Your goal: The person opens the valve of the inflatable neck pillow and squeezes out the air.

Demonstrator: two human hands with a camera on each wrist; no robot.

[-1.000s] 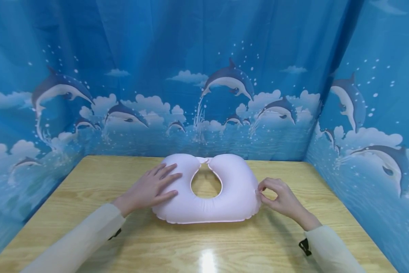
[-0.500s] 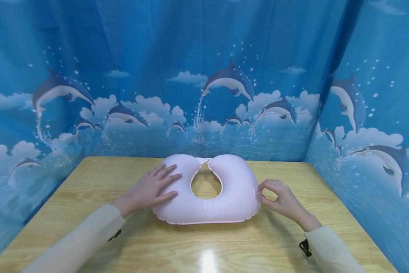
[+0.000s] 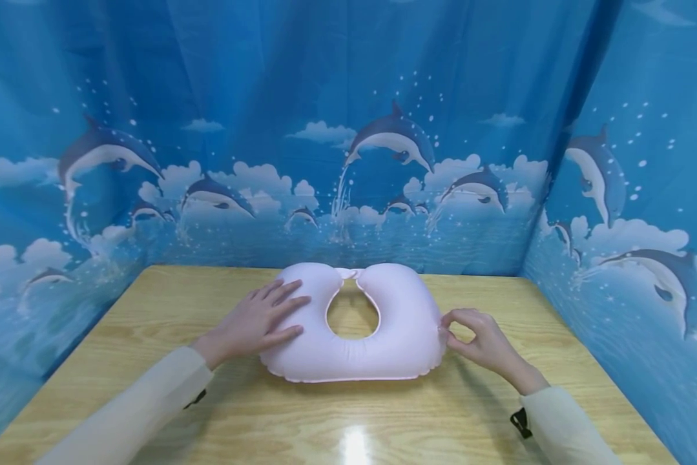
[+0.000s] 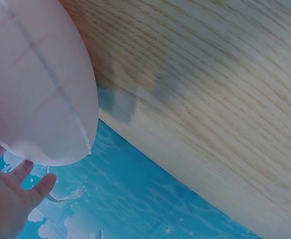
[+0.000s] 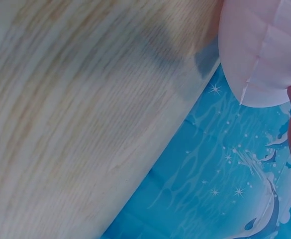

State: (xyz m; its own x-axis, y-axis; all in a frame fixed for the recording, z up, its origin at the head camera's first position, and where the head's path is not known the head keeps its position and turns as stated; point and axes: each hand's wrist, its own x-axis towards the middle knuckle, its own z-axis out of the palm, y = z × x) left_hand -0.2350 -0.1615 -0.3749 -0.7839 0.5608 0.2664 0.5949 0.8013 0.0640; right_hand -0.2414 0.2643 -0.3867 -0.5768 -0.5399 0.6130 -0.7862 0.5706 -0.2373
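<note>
Resting mid-table [image 3: 150,336] on the wood, fully puffed up — one pink U-shaped inflatable pillow [image 3: 348,352], no flattening begun. Pressing flat on its left lobe with straight fingers, one left hand [image 3: 255,323]; pinching at its right edge seam (probably the valve, too small to tell), one right hand [image 3: 482,339] — deflating apparently ahead.
</note>
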